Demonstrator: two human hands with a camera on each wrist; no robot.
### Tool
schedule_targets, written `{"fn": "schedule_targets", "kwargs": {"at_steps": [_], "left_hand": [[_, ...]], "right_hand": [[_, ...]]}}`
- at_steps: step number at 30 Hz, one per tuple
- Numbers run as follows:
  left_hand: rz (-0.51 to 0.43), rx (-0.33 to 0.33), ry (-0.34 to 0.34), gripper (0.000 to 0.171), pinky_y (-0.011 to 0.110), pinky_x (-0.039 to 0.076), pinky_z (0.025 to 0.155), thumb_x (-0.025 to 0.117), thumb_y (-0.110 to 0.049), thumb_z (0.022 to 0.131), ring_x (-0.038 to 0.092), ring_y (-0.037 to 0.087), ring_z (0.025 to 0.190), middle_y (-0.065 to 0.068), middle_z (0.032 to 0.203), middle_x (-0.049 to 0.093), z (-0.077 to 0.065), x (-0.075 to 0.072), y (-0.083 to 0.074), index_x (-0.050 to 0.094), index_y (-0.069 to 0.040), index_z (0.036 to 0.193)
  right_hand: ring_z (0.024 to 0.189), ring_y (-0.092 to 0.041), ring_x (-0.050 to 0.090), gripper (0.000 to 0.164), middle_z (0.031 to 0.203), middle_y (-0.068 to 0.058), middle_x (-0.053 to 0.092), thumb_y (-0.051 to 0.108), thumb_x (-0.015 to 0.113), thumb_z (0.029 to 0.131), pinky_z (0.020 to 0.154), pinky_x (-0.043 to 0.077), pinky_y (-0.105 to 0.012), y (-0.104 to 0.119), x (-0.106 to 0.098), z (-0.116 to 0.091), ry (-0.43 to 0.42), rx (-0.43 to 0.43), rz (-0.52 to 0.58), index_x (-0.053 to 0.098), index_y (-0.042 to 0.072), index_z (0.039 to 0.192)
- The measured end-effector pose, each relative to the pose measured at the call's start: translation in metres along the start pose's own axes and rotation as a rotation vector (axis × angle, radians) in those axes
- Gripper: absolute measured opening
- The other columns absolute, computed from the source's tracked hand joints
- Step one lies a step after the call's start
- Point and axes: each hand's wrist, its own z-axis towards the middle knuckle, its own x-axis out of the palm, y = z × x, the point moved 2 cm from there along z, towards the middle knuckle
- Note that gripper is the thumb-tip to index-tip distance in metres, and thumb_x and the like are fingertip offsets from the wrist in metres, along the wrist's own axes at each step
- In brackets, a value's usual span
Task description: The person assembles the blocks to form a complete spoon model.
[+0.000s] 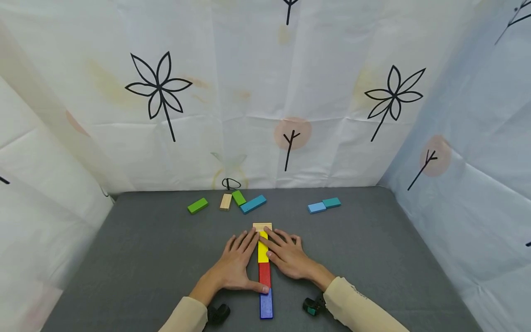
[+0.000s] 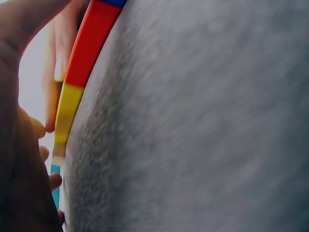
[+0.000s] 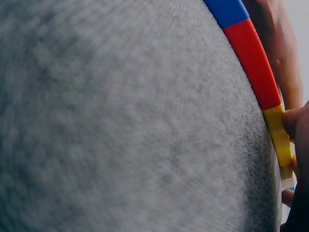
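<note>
A straight row of blocks runs away from the person on the grey table: a blue block nearest, then a red block and a yellow block. Across the far end lies a plain wooden block. The left hand is spread along the row's left side, fingertips by the yellow and wooden blocks, its thumb over the red-blue joint. From the right, the right hand reaches in with extended fingers, its fingertips at the yellow and wooden blocks. Both wrist views show the red block meeting the yellow block end to end.
Farther back lie a green block, a wooden block, another green block and a blue block. To their right, a light blue block adjoins a teal block. A patterned white cloth hangs behind the table.
</note>
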Motion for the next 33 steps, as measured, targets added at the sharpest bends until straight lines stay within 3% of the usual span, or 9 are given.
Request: {"fn": "schedule_targets", "kwargs": {"at_steps": [14, 33], "left_hand": [[0.010, -0.029, 0.011, 0.148, 0.063, -0.001, 0.119, 0.059, -0.098, 0.058, 0.008, 0.032, 0.155, 0.006, 0.171, 0.006, -0.0022, 0.0025, -0.0058, 0.001, -0.012, 0.164], [0.006, -0.055, -0.002, 0.149, 0.064, 0.003, 0.119, 0.057, -0.099, 0.056, 0.012, 0.031, 0.155, 0.006, 0.170, 0.010, 0.0060, 0.0009, -0.0016, 0.003, -0.012, 0.165]], "right_hand": [[0.150, -0.036, 0.022, 0.052, 0.170, -0.002, 0.015, 0.033, 0.040, 0.110, 0.104, 0.019, -0.066, -0.0020, 0.0007, 0.0010, -0.004, -0.007, 0.002, 0.032, 0.024, 0.161], [0.145, -0.039, 0.027, 0.052, 0.170, -0.004, 0.016, 0.032, 0.041, 0.110, 0.102, 0.023, -0.063, -0.0047, -0.0038, 0.0061, -0.003, -0.027, -0.003, 0.033, 0.022, 0.161]]}}
